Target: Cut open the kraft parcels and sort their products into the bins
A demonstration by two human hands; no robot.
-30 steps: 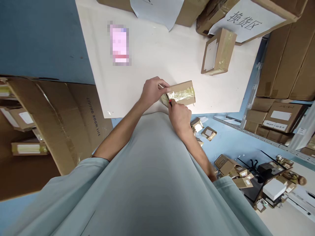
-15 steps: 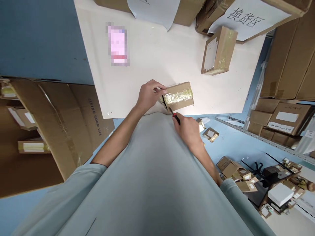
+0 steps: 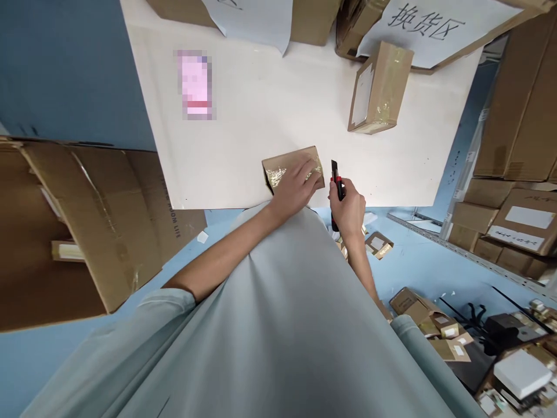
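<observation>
A white table (image 3: 265, 98) spreads across the upper middle of the frame. At the left edge a big open carton (image 3: 108, 215) stands beside it, a smaller taped box (image 3: 67, 251) showing inside. Stacked cartons (image 3: 505, 122) fill the upper right. A box (image 3: 439, 64) with a white, handwritten sheet on its side sits at the table's top right, and just in front of it, upright, is a brown carton (image 3: 387, 87) with a pale label and yellowish tape. The small taped carton (image 3: 287, 161) lies near the table's lower edge, at the centre of the frame, slightly tilted. The left hand (image 3: 296, 183) lies over its top and near side, fingers spread; whether they grasp it or merely rest there I cannot tell. A pixelated pink patch (image 3: 196, 84) covers something at the table's upper left. Right of the small carton, the right hand (image 3: 348, 208) is clenched around a red-and-black utility knife (image 3: 340, 187), its dark blade pointing up the frame, apart from the cardboard
</observation>
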